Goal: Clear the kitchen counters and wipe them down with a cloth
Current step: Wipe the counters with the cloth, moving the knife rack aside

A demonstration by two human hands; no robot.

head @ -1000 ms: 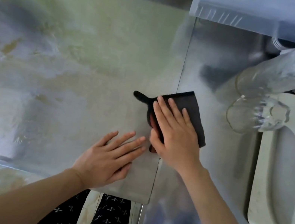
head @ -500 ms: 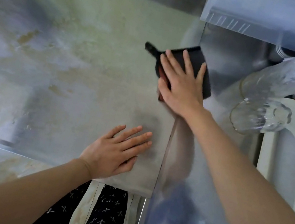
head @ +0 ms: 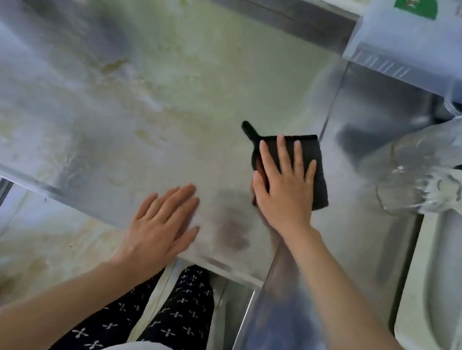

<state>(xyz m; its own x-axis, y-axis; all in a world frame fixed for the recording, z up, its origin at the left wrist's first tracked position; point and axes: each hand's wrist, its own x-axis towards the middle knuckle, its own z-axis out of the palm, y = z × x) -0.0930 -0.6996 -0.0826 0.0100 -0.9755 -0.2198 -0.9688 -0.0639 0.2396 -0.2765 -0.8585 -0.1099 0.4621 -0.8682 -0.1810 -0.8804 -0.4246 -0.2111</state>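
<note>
A black folded cloth point(head: 319, 172) with a small loop at its corner lies on the steel counter point(head: 131, 101), near the seam to the neighbouring steel surface. My right hand point(head: 285, 190) presses flat on the cloth with fingers spread, covering most of it. My left hand point(head: 162, 224) rests flat and empty on the counter near its front edge, a hand's width left of the right hand. The counter carries yellowish smears and a dark damp patch point(head: 232, 230) between my hands.
Two clear glass vessels point(head: 428, 166) lie on their sides at the right, beside a white moulded tray point(head: 446, 274). A translucent plastic box point(head: 426, 42) stands at the back right. The counter's front edge point(head: 36, 186) drops to the floor, where my patterned trousers show.
My right hand drew the cloth back toward me from the far position of half a second ago. My left hand stayed flat near the front edge.
</note>
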